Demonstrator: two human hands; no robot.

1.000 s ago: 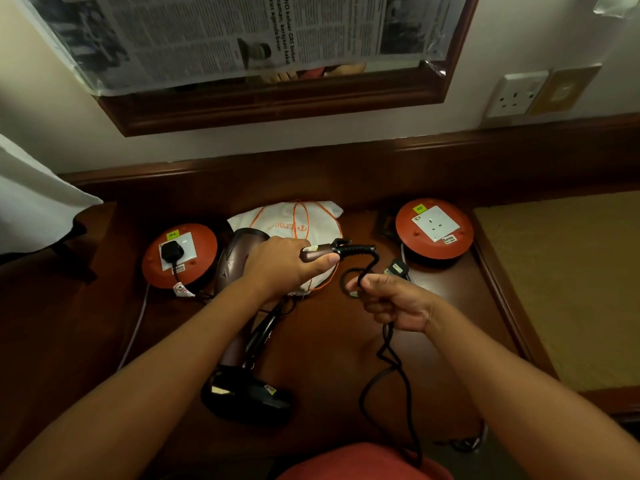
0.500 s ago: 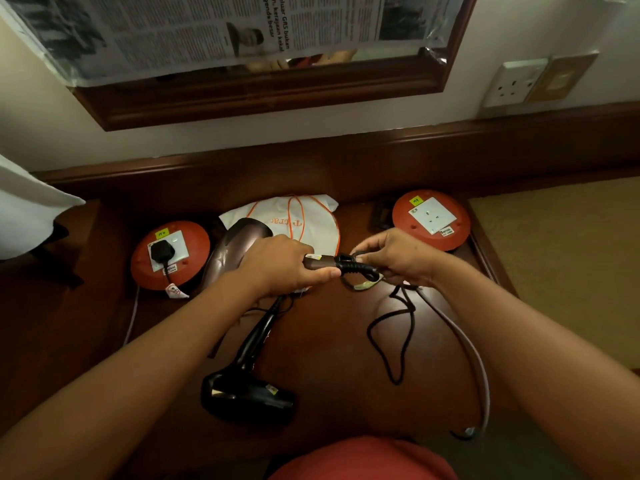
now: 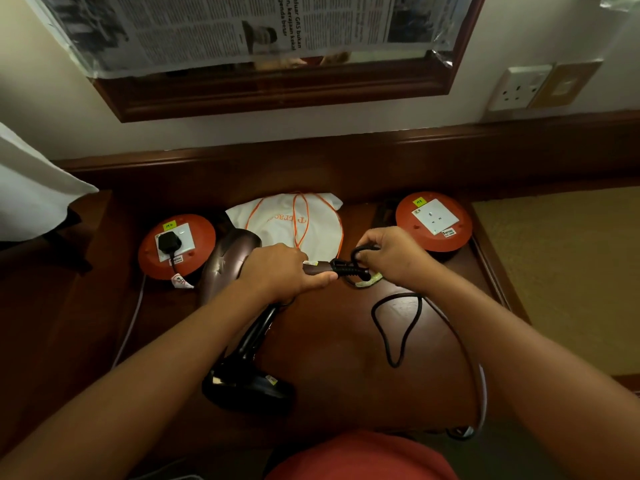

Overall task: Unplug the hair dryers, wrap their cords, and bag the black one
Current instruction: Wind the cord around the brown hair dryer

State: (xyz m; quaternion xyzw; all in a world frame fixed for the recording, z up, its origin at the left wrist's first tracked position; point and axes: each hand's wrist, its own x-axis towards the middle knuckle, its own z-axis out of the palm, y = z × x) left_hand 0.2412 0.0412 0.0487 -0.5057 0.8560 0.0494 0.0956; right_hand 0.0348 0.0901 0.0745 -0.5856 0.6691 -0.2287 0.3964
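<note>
Cord end hidden under right hand, near brown dryer.

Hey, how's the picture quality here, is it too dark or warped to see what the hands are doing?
Head view: dim and warm, the desk in shadow; wide-angle bending curves the mirror frame. The left hand on the brown dryer and the right hand on its cord stay legible.

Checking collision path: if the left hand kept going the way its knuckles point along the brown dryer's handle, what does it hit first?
Likely the right hand, which holds the black cord at the handle's end just past the left hand. Depth looks matched, though one view cannot confirm it.
</note>
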